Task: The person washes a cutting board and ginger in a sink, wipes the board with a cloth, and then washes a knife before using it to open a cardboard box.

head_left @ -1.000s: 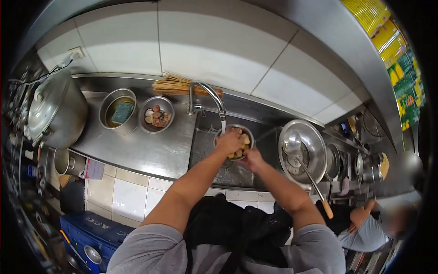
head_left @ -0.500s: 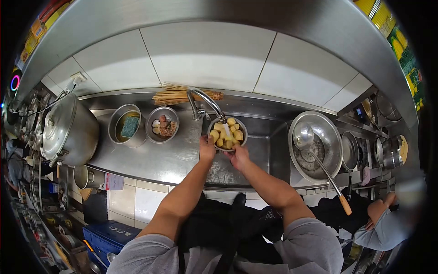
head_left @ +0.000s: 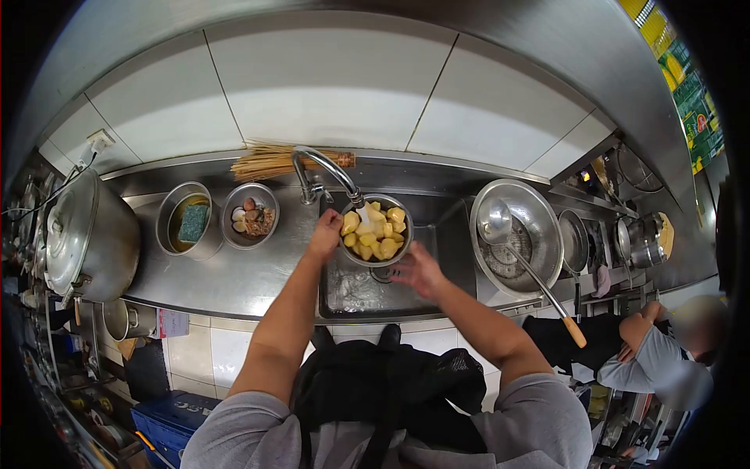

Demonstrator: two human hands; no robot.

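A round metal bowl [head_left: 407,244] full of peeled yellow potatoes [head_left: 373,232] is held over the left part of the sink [head_left: 441,266]. Water from the curved faucet [head_left: 336,168] pours onto the potatoes. My left hand [head_left: 326,232] grips the bowl's left rim, its fingers partly hidden there. Just off the bowl's lower right side, my right hand [head_left: 420,272] is open, fingers spread and holding nothing.
Left of the sink stand a bowl of shells and minced bits [head_left: 254,216], a pot with a green sponge [head_left: 193,224] and a large lidded pot [head_left: 101,234]. Skewers [head_left: 269,162] lie behind. On the right, a ladle [head_left: 539,285] rests in a wide basin [head_left: 500,266]. Another person [head_left: 656,352] is at far right.
My right hand has let go of the bowl's front and opened at its lower right. My left hand stays at the left rim. The whole view has shifted slightly.
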